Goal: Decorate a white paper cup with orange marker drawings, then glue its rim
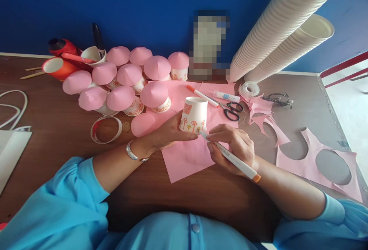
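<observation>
While the person in the blue shirt bends over the brown wooden worktop (143, 194), I see, in the head view, the left hand (170, 132) with its grip closed around a white paper cup (197, 106), narrow end up, decorated with an orange checked patch and a row of orange and yellow flowers. That cup is raised in front of the chest, above a large pink paper sheet (184, 162). The right hand (234, 144) has its grip pinched on a slim white marker with an orange end (238, 162), whose tip sits at the cup's lower edge; whether it actually touches I cannot tell. A silver bracelet (131, 151) circles the left wrist. Left of the cup, a cluster of patterned white cups with pink paper cone tops (154, 94) stands close together, and a pale ring of tape (93, 133) lies nearer the person. Just beyond the cup rest a second white marker with an orange cap (202, 96), a white glue stick (225, 96) and black-handled scissors (231, 115). To the right lie cut pink paper scraps (296, 162), near dark-framed glasses (278, 98); behind them, two tall stacks of white paper cups (276, 28) lean by a blue wall (138, 8).
</observation>
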The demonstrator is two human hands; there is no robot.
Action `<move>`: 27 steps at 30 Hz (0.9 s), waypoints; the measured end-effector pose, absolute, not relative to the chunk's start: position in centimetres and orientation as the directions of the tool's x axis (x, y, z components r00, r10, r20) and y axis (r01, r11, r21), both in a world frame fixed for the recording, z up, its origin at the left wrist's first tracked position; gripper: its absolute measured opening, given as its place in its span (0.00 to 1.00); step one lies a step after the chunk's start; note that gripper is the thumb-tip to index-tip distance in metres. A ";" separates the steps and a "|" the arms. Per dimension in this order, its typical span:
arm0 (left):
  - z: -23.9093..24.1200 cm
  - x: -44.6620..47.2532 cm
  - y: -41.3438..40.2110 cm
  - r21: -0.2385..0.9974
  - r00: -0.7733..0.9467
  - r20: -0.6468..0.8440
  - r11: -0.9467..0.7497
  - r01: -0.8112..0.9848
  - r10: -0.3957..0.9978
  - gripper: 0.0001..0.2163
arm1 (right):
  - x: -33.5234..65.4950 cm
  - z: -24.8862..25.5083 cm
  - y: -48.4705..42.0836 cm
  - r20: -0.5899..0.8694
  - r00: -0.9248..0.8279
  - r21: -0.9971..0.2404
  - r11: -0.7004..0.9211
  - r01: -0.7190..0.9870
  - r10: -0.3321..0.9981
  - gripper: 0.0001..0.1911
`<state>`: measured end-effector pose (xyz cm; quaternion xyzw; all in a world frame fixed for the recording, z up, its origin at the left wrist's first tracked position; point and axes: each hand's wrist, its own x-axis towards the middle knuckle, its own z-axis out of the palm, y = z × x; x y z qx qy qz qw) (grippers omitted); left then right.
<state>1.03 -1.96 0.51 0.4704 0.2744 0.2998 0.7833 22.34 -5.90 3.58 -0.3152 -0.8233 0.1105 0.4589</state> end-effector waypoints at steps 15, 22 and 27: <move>1.1 1.0 -2.0 0.909 0.683 -0.223 0.401 -0.112 0.696 0.33 | 22.4 3.4 -6.0 0.678 -0.370 -0.482 0.764 0.429 0.635 0.07; 1.2 1.0 -2.0 0.927 0.684 -0.188 0.357 -0.113 0.705 0.34 | 22.5 3.6 -6.0 0.681 -0.361 -0.475 0.760 0.444 0.637 0.07; 1.2 1.0 -1.9 0.927 0.684 -0.193 0.359 -0.107 0.704 0.34 | 22.5 3.6 -6.0 0.678 -0.360 -0.482 0.757 0.441 0.641 0.07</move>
